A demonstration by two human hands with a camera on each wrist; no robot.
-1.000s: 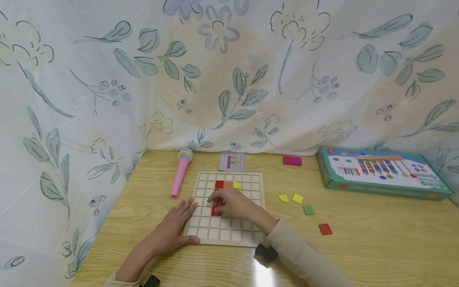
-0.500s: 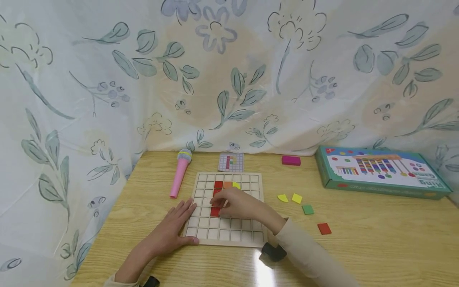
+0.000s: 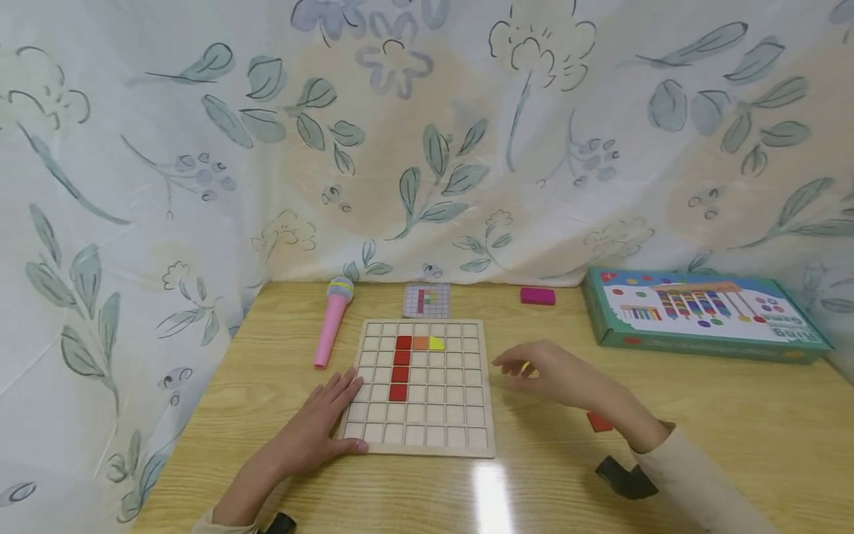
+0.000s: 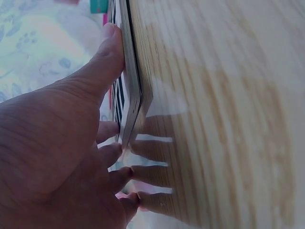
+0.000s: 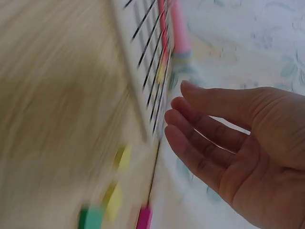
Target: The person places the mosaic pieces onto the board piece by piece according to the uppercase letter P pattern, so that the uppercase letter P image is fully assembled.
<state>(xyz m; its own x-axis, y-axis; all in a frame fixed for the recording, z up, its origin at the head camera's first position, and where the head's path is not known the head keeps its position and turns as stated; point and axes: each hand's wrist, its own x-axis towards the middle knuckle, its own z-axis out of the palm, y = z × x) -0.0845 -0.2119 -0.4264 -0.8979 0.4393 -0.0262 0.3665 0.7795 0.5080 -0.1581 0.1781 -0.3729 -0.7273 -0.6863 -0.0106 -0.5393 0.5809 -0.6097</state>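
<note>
A wooden grid board (image 3: pixel 440 417) lies on the table. Red square tiles (image 3: pixel 398 391) form a column in it, with an orange tile (image 3: pixel 420 343) and a yellow rounded tile (image 3: pixel 437 343) in line to the right of the top one. My left hand (image 3: pixel 320 426) rests along the board's left edge, fingers straight and thumb at the near corner. Right of the board, my right hand (image 3: pixel 557 371) hovers over the loose tiles, holding nothing, its fingers loosely bent. Two yellow pieces (image 5: pixel 112 201) and a green tile (image 5: pixel 90 217) show in the right wrist view. A loose red tile (image 3: pixel 599 422) is partly hidden by the wrist.
Behind the board lies a printed pattern card (image 3: pixel 427 300). A pink microphone (image 3: pixel 331 326) lies at the back left, and a magenta block (image 3: pixel 537 296) at the back. The green game box (image 3: pixel 707 315) occupies the back right, in front of a floral cloth (image 3: pixel 434 148).
My right hand has left the red tiles on the board and moved right, over the loose pieces. The whole red column now shows. My left hand has stayed at the board's edge.
</note>
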